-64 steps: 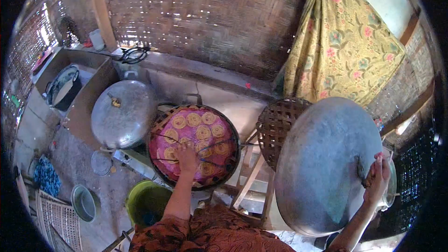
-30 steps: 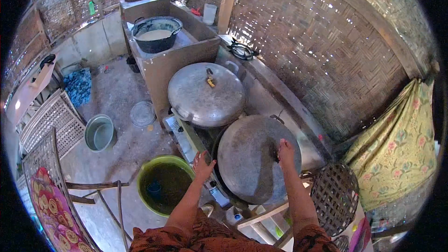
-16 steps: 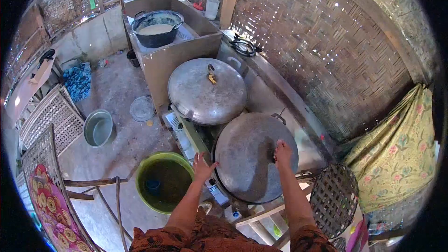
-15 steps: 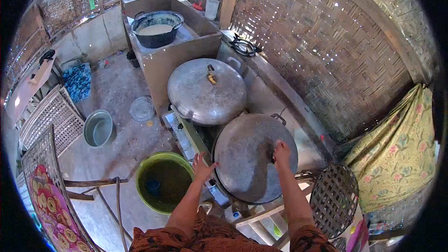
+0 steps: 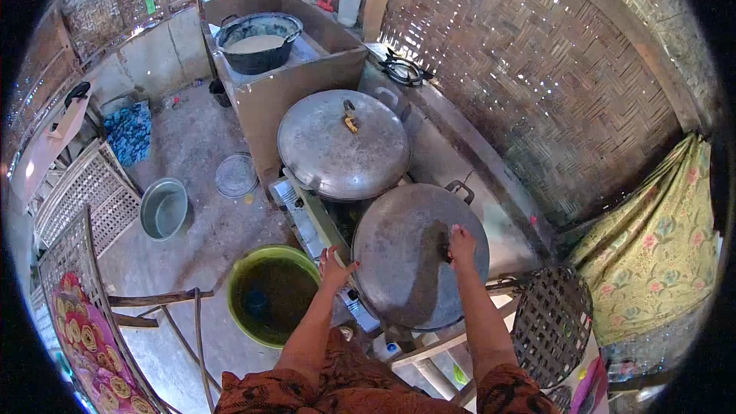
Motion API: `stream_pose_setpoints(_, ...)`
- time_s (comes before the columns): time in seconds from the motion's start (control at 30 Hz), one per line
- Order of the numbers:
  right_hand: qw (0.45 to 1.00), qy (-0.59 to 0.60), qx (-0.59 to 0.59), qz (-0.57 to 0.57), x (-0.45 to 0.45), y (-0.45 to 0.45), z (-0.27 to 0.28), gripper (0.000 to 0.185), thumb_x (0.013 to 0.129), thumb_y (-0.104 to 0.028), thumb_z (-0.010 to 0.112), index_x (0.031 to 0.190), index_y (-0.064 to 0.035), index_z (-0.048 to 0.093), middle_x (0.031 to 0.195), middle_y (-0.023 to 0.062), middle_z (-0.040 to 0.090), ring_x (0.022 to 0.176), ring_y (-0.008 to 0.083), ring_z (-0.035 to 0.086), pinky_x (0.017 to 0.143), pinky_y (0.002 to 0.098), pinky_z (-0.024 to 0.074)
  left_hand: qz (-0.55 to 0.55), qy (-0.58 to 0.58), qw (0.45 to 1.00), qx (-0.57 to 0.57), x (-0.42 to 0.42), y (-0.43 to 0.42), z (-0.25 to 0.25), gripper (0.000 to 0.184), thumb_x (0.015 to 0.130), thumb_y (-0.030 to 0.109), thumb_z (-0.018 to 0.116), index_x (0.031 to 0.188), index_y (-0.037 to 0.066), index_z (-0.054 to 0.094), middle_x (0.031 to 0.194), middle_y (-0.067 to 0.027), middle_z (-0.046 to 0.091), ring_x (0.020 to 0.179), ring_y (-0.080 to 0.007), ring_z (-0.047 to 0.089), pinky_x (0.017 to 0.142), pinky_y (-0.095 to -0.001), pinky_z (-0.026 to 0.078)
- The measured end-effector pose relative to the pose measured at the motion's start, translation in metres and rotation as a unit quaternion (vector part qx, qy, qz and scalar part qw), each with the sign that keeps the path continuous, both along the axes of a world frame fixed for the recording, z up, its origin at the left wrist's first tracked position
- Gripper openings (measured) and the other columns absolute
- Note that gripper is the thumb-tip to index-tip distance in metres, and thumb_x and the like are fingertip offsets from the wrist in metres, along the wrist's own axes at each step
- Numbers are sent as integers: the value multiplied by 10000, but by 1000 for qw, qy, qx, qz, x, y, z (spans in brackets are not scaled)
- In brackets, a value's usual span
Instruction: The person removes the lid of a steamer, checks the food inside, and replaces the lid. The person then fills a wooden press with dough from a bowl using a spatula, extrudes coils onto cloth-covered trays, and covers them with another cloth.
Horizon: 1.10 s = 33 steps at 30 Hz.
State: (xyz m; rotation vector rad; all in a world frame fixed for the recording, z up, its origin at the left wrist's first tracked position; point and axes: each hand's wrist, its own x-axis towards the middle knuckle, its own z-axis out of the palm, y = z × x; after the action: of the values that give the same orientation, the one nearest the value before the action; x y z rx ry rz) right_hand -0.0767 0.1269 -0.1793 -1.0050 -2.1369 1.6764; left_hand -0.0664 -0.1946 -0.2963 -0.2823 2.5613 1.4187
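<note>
A large round grey lid (image 5: pixel 395 261) covers the nearer pot on the stove. My right hand (image 5: pixel 461 247) is closed round the dark handle at the lid's right side. My left hand (image 5: pixel 335 267) hovers at the lid's left edge with its fingers spread, holding nothing. Behind stands a second pot with a shiny metal lid (image 5: pixel 337 146), its knob wrapped in something yellow. What lies under both lids is hidden.
A green tub of dark water (image 5: pixel 273 295) stands on the floor at left, beside a metal basin (image 5: pixel 164 209). A woven basket (image 5: pixel 553 322) lies at right. A dark basin (image 5: pixel 259 44) holds pale liquid. Pink cloth with coiled pieces (image 5: pixel 86 337) is at lower left.
The coiled pieces on pink cloth in the near pot were uncovered earlier; the grey lid, held at the right then, now covers that pot. My left hand has left the coils. The view has turned left.
</note>
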Motion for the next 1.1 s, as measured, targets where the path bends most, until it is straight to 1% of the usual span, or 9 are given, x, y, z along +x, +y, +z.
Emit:
stream_pose_setpoints(0.1,1000,-24,19,2,1,-1,0,306,909,-337,543,1018,-52,574,571,-1,435,392,103,390,331,263,324,-8,-42,999,4,-5,-1,-2,930,579,467,809,1330,146,365,1426,-217,231,1319,-377,256,1060,-477,255)
stream_pose_setpoints(0.2,999,-9,38,3,-10,30,-50,309,910,-338,540,1034,-57,570,573,-6,437,397,100,394,331,264,320,-23,-65,997,22,-14,-1,-11,947,556,438,828,1330,147,367,1428,-216,224,1326,-364,252,1066,-474,251)
stream_pose_setpoints(0.27,998,-3,68,-5,-3,29,-51,305,911,-340,540,1036,-63,568,572,-8,436,400,99,397,332,266,317,-31,-83,996,8,-17,0,-10,946,542,411,843,1324,156,375,1435,-202,220,1329,-359,251,1068,-469,258)
stream_pose_setpoints(0.33,999,-24,-31,7,2,6,-9,292,911,-342,541,1035,-80,568,570,-9,434,403,98,392,332,267,309,-36,-85,996,7,-16,-1,0,941,538,399,847,1320,162,380,1436,-200,222,1325,-360,257,1065,-468,267)
stream_pose_setpoints(0.73,998,-61,6,-15,-2,-2,2,333,915,-345,525,1108,-77,571,620,8,471,419,105,397,342,259,309,-28,-42,998,34,-23,-3,-16,866,540,324,854,1282,171,434,1420,-229,244,1294,-384,307,1030,-436,345)
stream_pose_setpoints(0.87,996,-37,79,1,-8,26,-55,335,910,-347,532,1110,-80,570,627,14,480,430,108,406,353,264,316,-45,-40,998,17,-24,-4,-15,876,535,331,852,1286,166,432,1411,-244,256,1307,-381,283,1041,-432,325)
stream_pose_setpoints(0.97,996,-29,89,0,-6,26,-59,337,907,-354,536,1099,-80,577,631,6,468,455,90,409,369,263,324,-58,-33,998,-2,-26,-4,-14,882,531,339,853,1287,167,433,1400,-247,277,1315,-378,266,1046,-433,314)
stream_pose_setpoints(1.07,996,-13,83,23,-5,24,-56,346,901,-364,532,1074,-71,594,676,64,540,539,174,510,466,331,420,-69,-11,997,-27,-27,-5,-19,871,535,353,850,1279,165,438,1392,-244,293,1301,-378,289,1038,-438,325)
stream_pose_setpoints(1.1,977,-14,213,-1,-7,24,-64,352,897,-366,529,1054,-59,600,730,106,574,615,236,545,549,368,445,-61,-26,998,-13,-27,-5,-18,869,538,353,849,1278,162,437,1395,-240,286,1291,-378,305,1030,-443,332)
